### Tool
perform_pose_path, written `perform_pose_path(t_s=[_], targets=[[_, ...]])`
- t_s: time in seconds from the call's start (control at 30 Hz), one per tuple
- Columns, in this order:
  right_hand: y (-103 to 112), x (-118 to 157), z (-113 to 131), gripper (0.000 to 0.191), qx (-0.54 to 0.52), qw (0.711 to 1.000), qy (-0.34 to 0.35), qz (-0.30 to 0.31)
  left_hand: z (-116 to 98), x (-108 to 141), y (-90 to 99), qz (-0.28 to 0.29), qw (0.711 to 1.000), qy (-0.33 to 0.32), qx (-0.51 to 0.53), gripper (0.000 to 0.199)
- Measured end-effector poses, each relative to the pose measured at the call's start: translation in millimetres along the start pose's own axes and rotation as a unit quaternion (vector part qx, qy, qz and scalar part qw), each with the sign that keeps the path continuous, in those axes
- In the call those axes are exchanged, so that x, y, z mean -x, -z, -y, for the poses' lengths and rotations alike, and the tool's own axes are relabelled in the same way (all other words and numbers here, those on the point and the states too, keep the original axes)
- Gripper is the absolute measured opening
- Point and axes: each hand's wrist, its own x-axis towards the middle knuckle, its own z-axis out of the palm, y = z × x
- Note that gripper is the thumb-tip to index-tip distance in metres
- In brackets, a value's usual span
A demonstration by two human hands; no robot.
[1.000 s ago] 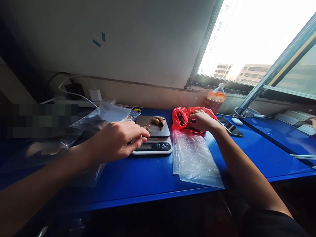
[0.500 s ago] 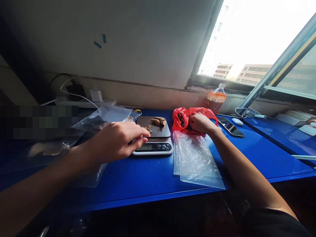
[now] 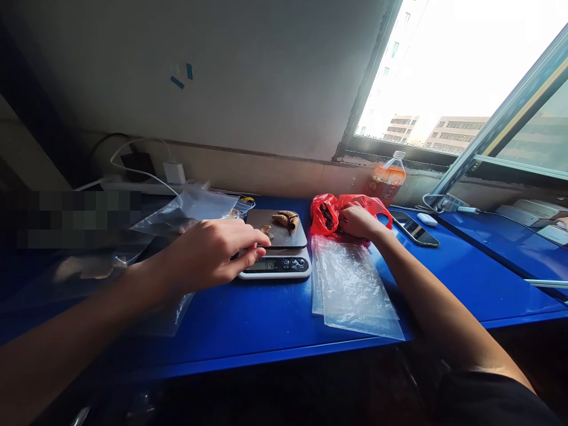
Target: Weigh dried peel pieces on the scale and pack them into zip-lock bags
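Note:
My left hand hovers at the left edge of a digital scale, its thumb and forefinger a little apart with nothing seen between them. Curled brown dried pieces and a small pale piece lie on the metal plate. The display is partly behind my thumb. My right hand reaches into a red plastic bag that holds dark pieces; its fingertips are hidden in the bag. Flat clear plastic bags lie in front of the red bag.
More clear bags lie at the left, near a white charger and cables. A phone, a small white case and an orange-labelled bottle stand or lie at the right, by the window.

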Motion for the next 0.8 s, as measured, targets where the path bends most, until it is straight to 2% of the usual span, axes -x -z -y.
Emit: perform_pose_path(t_s=[0.17, 0.47, 0.8], targets=[[2.8, 1.8, -3.7, 0.020, -0.027, 0.999, 0.033, 0.010, -0.6, -0.1, 0.3, 0.000, 1.000, -0.006, 0.003, 0.022], [-3.9, -3.8, -1.9, 0.024, -0.041, 0.999, 0.012, -0.016, 0.5, 0.1, 0.6, 0.007, 1.000, 0.006, 0.005, 0.024], [-7.1, -3.9, -17.1, 0.029, -0.103, 0.992, -0.008, -0.068, -2.5, 0.6, 4.1, 0.004, 1.000, 0.015, 0.008, 0.023]])
